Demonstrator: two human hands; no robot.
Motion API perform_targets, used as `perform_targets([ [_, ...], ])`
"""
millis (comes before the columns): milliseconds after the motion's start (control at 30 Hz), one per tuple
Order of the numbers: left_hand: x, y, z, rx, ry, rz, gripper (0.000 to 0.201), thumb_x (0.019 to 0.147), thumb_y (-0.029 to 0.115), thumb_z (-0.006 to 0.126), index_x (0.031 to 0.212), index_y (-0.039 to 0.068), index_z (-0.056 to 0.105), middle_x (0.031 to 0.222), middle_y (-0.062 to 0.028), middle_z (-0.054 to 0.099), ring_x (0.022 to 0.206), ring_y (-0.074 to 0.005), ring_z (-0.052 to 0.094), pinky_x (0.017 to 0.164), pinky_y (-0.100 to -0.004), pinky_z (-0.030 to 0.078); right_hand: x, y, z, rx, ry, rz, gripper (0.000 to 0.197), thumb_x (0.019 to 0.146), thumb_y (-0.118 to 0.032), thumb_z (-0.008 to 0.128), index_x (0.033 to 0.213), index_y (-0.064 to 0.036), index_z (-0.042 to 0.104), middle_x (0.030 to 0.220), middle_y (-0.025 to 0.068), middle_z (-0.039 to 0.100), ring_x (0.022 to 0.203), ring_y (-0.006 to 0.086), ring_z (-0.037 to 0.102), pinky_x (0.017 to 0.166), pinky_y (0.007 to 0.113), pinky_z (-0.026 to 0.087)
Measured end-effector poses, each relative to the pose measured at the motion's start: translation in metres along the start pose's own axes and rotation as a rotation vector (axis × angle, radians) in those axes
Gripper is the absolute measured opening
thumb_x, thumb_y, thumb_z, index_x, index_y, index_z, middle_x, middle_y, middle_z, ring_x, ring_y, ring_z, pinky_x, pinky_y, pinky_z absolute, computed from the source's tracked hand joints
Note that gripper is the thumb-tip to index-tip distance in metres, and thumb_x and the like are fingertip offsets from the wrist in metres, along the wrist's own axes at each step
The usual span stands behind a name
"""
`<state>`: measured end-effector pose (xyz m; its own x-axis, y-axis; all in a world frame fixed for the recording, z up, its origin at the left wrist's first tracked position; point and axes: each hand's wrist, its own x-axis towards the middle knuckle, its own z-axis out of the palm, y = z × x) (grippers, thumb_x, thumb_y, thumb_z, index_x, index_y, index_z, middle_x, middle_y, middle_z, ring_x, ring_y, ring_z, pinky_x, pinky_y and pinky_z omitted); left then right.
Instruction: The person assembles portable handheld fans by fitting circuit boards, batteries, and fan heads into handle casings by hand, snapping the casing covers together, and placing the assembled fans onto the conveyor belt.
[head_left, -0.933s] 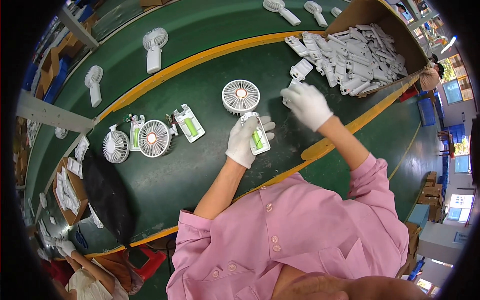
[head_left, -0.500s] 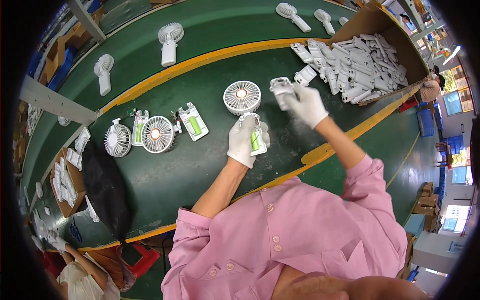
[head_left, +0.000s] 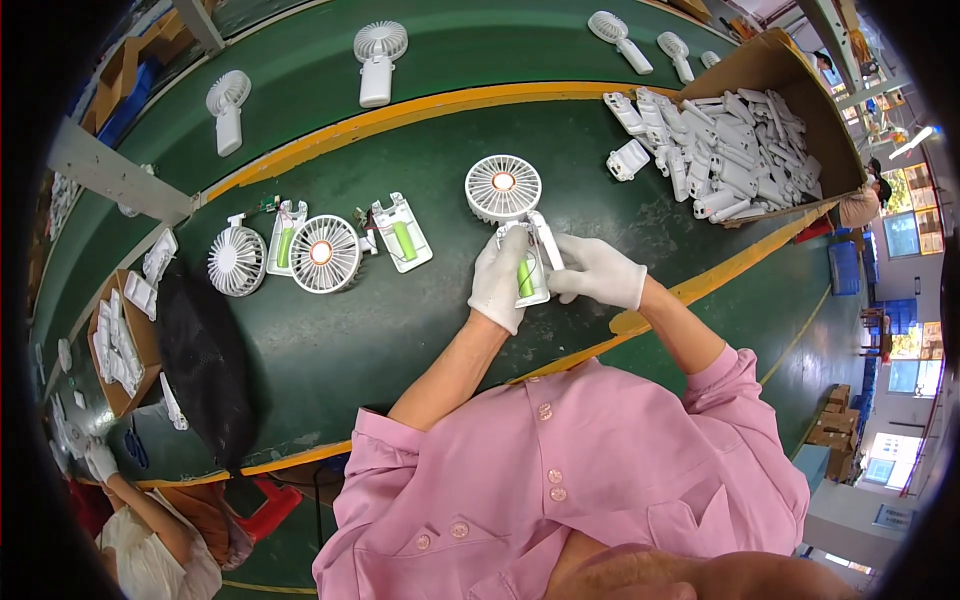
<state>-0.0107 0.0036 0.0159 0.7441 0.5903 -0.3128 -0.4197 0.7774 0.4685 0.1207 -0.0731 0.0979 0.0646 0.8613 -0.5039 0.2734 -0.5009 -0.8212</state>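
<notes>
My left hand (head_left: 499,277), in a white glove, is closed round the open handle of a white handheld fan (head_left: 503,188). A green battery (head_left: 525,279) shows inside that handle, and the round fan head points away from me. On the handle's right side, my gloved right hand (head_left: 600,273) grips a white handle cover (head_left: 547,240). The cover is tilted on edge against the handle, its upper end near the fan's neck. The fingertips of my right hand are partly hidden behind it.
Left of my hands lie two fans (head_left: 320,253) with open battery handles (head_left: 402,235). A carton (head_left: 820,120) of white handle covers lies tipped at right. Finished-looking fans (head_left: 376,70) rest on the green belt beyond. A black bag (head_left: 205,360) and another person's gloved hand (head_left: 100,460) are at left.
My right hand has brought the handle cover down from the upper right to the fan's handle and turned it on edge. My left hand keeps its grip on the fan.
</notes>
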Motion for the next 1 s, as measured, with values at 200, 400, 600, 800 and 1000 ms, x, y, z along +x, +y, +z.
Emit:
perform_targets([
  [200,-0.001,0.0,0.006,0.023,0.062,0.081,0.019,0.094,0.017,0.052,0.105,0.003,0.056,0.089,-0.0029,0.059,0.074,-0.0104,0.059,0.064,-0.0266,0.05,-0.009,-0.009,0.006,-0.402,0.256,-0.141,0.062,0.077,-0.033,0.066,0.127,-0.0008,0.047,0.078,0.0168,0.066,0.072,0.0298,0.067,0.07,0.035,0.053],
  [400,0.002,-0.002,0.002,-0.076,-0.055,0.032,0.032,0.097,0.029,0.05,0.117,0.005,0.052,0.103,-0.006,0.061,0.089,-0.0153,0.062,0.077,-0.0306,0.052,-0.012,-0.023,0.013,-0.697,0.457,-0.207,0.069,0.075,-0.03,0.067,0.134,-0.0019,0.042,0.078,0.0221,0.065,0.07,0.0362,0.066,0.065,0.039,0.054],
  [600,0.003,0.003,0.002,-0.198,-0.06,-0.118,0.059,0.096,0.058,0.033,0.126,0.009,0.049,0.115,-0.009,0.059,0.105,-0.0224,0.058,0.091,-0.0372,0.047,-0.01,-0.048,0.029,-1.007,0.38,-0.082,0.07,0.079,-0.042,0.06,0.136,-0.0068,0.038,0.068,0.0198,0.065,0.061,0.0384,0.065,0.06,0.045,0.053],
  [800,0.005,0.001,-0.003,-0.227,-0.067,-0.178,0.064,0.097,0.061,0.02,0.124,0.009,0.048,0.116,-0.011,0.057,0.11,-0.0261,0.055,0.098,-0.0398,0.041,-0.002,-0.051,0.034,-1.143,0.281,0.0,0.069,0.082,-0.044,0.055,0.138,-0.0081,0.036,0.066,0.018,0.065,0.059,0.0369,0.065,0.058,0.045,0.053],
  [1000,0.005,-0.005,-0.005,-0.229,-0.194,-0.157,0.054,0.099,0.054,0.027,0.123,0.009,0.045,0.111,-0.0106,0.057,0.106,-0.0234,0.056,0.095,-0.0371,0.043,0.0,-0.036,0.03,-1.186,0.323,-0.13,0.076,0.079,-0.044,0.06,0.139,-0.0044,0.036,0.053,0.0149,0.059,0.048,0.0345,0.061,0.05,0.044,0.051],
])
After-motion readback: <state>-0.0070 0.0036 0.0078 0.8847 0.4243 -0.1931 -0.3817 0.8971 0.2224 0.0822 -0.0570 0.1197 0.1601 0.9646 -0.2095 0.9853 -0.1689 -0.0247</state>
